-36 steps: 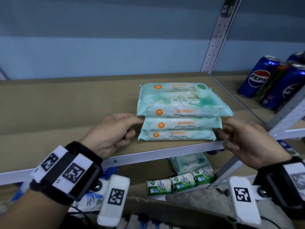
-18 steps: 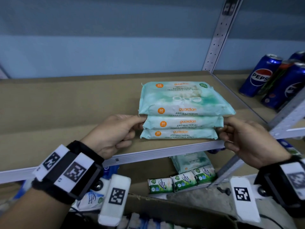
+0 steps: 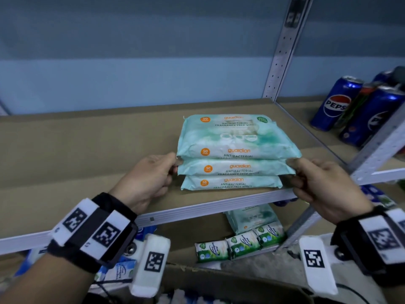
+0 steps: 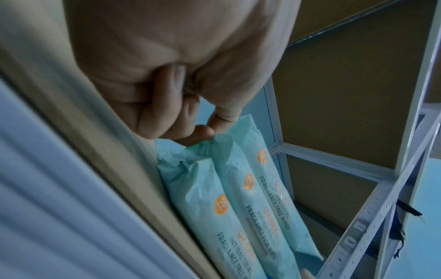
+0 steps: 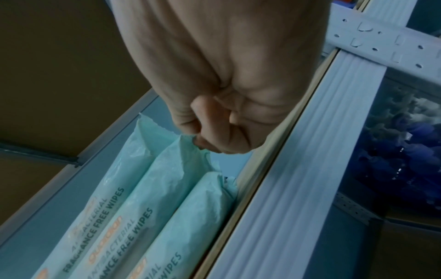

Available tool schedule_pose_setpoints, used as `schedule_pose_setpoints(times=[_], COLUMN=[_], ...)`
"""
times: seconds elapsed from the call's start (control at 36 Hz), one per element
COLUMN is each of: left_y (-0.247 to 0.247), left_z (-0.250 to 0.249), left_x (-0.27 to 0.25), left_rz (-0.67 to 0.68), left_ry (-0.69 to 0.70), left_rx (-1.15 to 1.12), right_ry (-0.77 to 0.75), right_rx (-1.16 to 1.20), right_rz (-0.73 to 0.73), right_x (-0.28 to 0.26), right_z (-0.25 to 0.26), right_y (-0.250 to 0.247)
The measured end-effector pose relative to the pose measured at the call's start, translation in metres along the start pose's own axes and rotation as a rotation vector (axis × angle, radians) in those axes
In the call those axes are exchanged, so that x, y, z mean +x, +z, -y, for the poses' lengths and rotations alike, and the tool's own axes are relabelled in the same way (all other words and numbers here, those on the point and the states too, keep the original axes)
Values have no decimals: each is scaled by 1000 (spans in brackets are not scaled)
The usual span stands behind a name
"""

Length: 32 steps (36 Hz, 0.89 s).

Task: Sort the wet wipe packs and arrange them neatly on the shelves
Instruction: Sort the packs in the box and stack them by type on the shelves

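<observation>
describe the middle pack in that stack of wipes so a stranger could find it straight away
On the brown shelf board, left of the Pepsi cans, three mint-green packs are stacked. The middle pack is the only one pinched at both end seals, by the left hand and right hand.

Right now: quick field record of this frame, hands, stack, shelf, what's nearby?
stack: three Guardian wipe packs lying flat, one on another
shelf: brown shelf board, stack near its front edge
left hand: pinches middle pack's left end seal
right hand: pinches middle pack's right end seal
right bay: Pepsi cans
lower shelf: small green wipe packs
</observation>
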State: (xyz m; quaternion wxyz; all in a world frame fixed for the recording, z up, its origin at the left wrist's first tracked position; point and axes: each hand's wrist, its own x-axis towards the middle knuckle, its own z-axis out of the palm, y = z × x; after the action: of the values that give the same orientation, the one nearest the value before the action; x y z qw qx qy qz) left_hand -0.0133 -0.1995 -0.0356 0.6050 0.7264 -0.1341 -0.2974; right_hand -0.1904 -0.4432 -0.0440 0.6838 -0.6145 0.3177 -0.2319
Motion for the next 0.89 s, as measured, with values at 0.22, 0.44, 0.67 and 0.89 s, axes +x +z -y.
schedule_pose_setpoints(times=[0.22,0.44,0.67,0.89], left_y=[-3,0,-2,0], left_z=[3,3,5,2], left_x=[-1,-6,-5,-7], left_rz=[7,36,84,66], left_ry=[-34,-102,-155,-148], left_rx=[-110,17,-86,23], right_ry=[108,91,143,149], right_rx=[-36,-202,-221,-185], right_rz=[-5,55,150,176], right_x=[-11,-13,-13,-12], right_z=[6,-3,-7,-6], right_y=[-8,-16,-12,-9])
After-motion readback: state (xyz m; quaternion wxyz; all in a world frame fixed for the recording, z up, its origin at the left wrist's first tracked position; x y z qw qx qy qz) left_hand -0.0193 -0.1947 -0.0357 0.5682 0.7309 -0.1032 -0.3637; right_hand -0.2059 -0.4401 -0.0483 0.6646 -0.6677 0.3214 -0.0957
